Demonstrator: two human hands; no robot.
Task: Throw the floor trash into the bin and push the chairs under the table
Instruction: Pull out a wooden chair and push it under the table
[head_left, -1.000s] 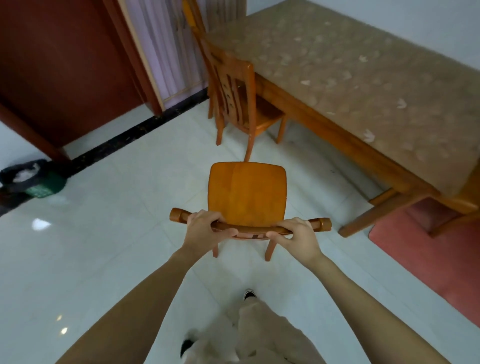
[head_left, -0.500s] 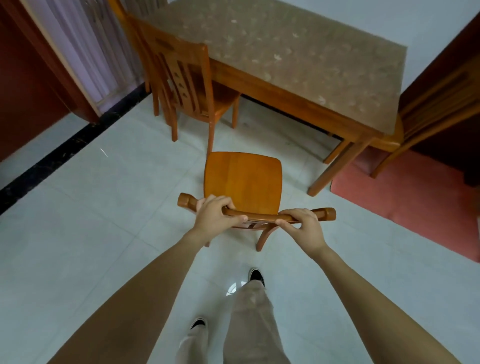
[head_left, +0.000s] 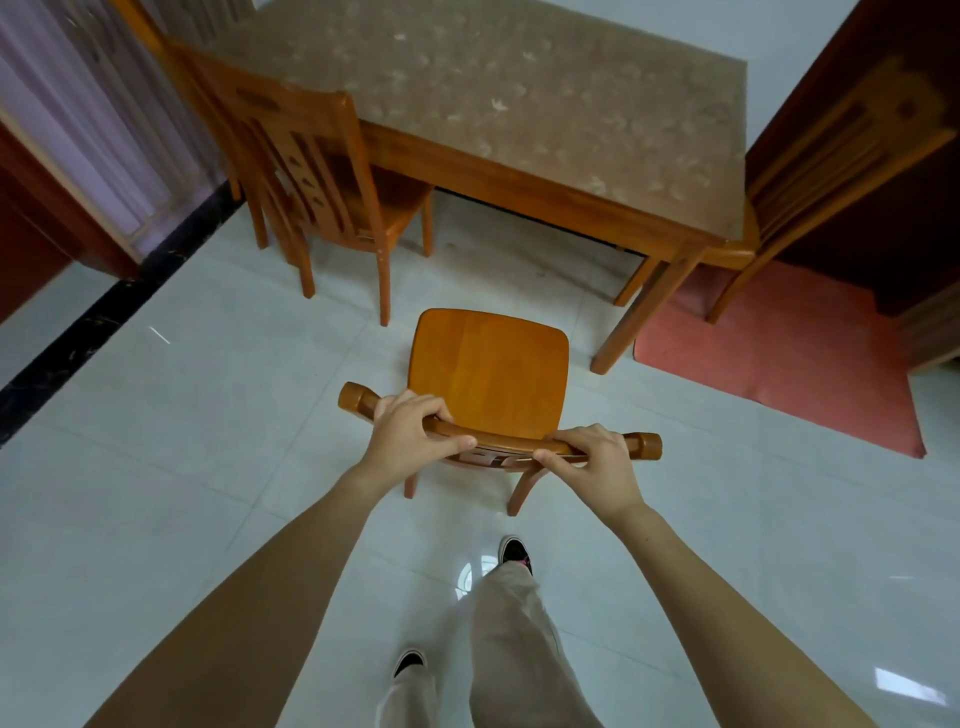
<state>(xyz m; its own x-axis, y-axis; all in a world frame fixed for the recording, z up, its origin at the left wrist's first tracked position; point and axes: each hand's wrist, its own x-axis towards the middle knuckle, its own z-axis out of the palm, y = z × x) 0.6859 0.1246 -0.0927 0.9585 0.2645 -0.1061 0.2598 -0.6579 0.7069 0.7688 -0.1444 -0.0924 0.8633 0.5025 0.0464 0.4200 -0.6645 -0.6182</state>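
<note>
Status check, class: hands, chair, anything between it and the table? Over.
Left hand and right hand grip the chair by its top rail. Seat faces the table, not yet under. Second chair left of path.

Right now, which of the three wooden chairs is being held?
The nearest chair: left hand and right hand grip its top rail. The left chair and the right chair stand untouched at the table.

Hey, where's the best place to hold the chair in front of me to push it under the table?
Grip the chair by its curved top rail, from behind the backrest, hands spread toward the ends. It faces the table, so pushing there should drive it straight in. The left hand and right hand hold it so.
</note>
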